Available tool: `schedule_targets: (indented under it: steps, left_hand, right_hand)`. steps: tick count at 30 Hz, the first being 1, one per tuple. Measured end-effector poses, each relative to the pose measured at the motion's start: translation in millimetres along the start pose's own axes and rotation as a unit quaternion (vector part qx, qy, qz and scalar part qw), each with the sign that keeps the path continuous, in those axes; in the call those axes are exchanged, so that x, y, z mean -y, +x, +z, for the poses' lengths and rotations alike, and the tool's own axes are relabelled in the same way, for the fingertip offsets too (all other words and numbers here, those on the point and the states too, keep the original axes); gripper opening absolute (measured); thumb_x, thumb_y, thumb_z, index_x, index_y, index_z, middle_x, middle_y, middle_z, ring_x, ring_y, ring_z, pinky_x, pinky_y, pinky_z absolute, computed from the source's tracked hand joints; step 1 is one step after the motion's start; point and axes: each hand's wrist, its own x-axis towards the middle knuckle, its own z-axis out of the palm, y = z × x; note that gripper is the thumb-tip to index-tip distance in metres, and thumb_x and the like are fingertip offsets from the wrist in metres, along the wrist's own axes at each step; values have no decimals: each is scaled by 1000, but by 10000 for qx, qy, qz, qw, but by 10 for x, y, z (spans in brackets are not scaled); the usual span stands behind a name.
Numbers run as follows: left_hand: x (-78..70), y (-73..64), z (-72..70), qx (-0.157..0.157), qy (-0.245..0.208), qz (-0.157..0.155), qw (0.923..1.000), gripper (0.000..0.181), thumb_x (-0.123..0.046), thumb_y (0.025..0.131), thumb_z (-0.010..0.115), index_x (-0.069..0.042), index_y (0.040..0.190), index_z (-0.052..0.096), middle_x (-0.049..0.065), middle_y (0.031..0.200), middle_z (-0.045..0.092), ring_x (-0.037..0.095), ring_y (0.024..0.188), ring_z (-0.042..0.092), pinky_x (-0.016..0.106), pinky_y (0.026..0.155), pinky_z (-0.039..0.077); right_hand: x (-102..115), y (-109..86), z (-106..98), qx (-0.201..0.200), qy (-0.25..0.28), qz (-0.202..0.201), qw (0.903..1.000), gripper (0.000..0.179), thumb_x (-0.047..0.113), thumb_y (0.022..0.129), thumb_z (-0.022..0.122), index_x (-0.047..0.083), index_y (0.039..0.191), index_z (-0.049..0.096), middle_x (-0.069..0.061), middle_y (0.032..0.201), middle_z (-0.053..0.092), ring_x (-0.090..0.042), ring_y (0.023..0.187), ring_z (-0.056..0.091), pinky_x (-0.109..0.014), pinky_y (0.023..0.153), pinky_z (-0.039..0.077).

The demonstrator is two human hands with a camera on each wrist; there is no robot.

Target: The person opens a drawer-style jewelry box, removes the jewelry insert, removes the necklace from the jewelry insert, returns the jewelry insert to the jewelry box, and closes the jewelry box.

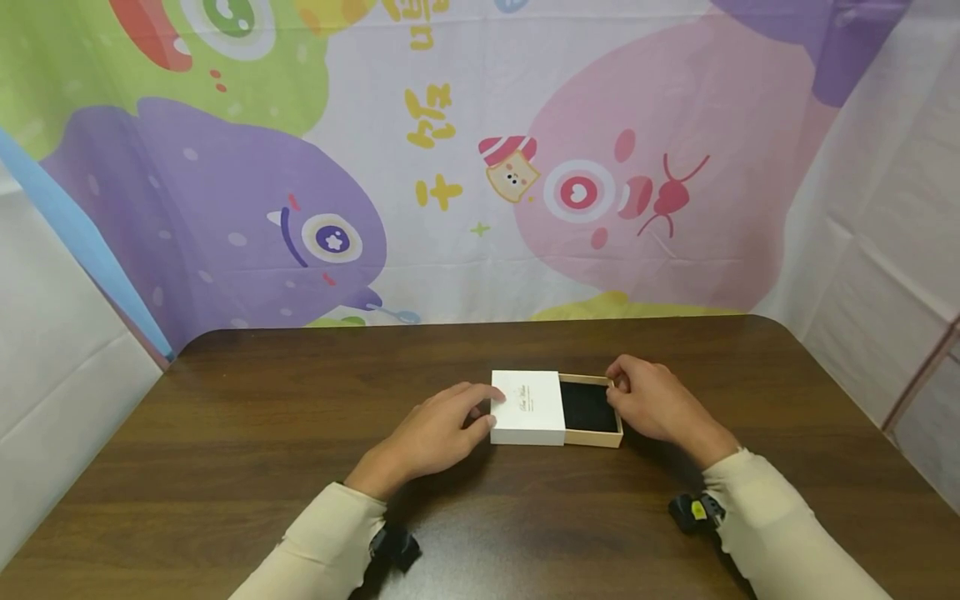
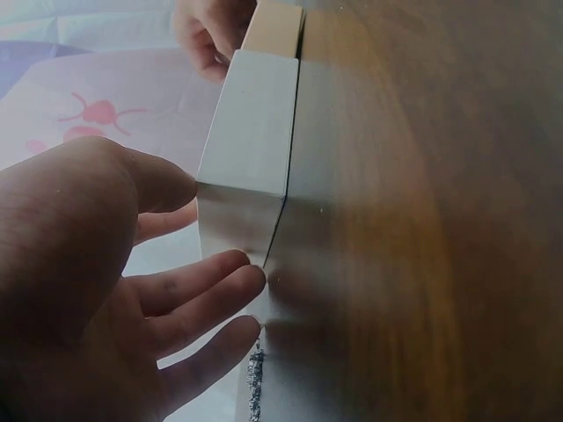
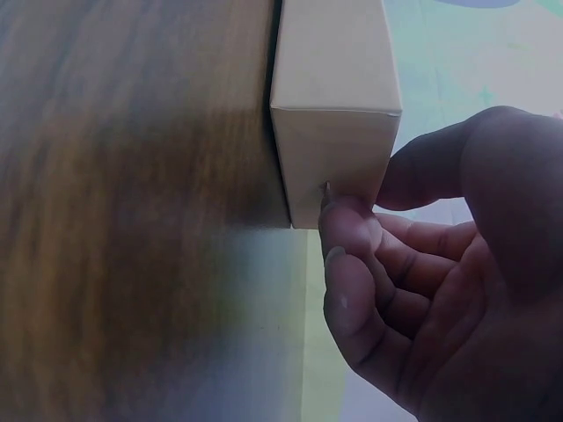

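Observation:
A white box sleeve [image 1: 527, 407] with small dark print on top sits on the table, its tan drawer [image 1: 592, 438] pulled partway out to the right. Black lining [image 1: 589, 407] shows inside the drawer. My left hand [image 1: 438, 425] holds the sleeve's left end, index finger over the top and thumb at the near corner; the left wrist view shows other fingers [image 2: 211, 308] by the end face. At the drawer's right end, my right hand [image 1: 654, 400] pinches the end wall, thumb on the inner side and curled fingertips [image 3: 347, 230] against the outer face.
The brown wooden table [image 1: 225, 475] extends around the box. Behind it hangs a cartoon-printed cloth [image 1: 450, 275], with pale cloth at both sides. A small black camera sits on each wrist, next to the cream sleeves [image 1: 780, 517].

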Motion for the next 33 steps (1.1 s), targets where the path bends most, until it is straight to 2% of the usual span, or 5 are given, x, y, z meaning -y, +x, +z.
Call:
schedule_targets:
  steps: [15, 24, 33]
  left_hand:
    - [7, 5, -3, -15, 55, 113, 9999, 30, -27, 100, 61, -26, 130, 62, -10, 109, 63, 9, 97, 59, 35, 86, 48]
    - [9, 11, -1, 2, 32, 126, 9999, 29, -27, 100, 62, -25, 130, 62, -9, 111, 65, 8, 98, 60, 36, 88, 49]
    - [9, 29, 1, -9, 75, 232, 9997, 29, -25, 100, 61, -22, 129, 63, -7, 113, 67, 9, 101, 62, 36, 89, 49]
  right_hand:
    - [-1, 4, -9, -21, 24, 20, 10000, 26, 12, 92, 60, -3, 113, 65, -2, 80, 59, -16, 69, 53, -34, 64, 45]
    - [7, -2, 1, 66, 155, 112, 9998, 27, 12, 94, 59, -4, 115, 63, -1, 77, 58, -14, 65, 53, -33, 61, 44]
    - [50, -19, 29, 148, 622, -159, 9978, 28, 11, 96, 62, -5, 118, 62, 0, 71, 58, -12, 58, 58, -33, 57, 47]
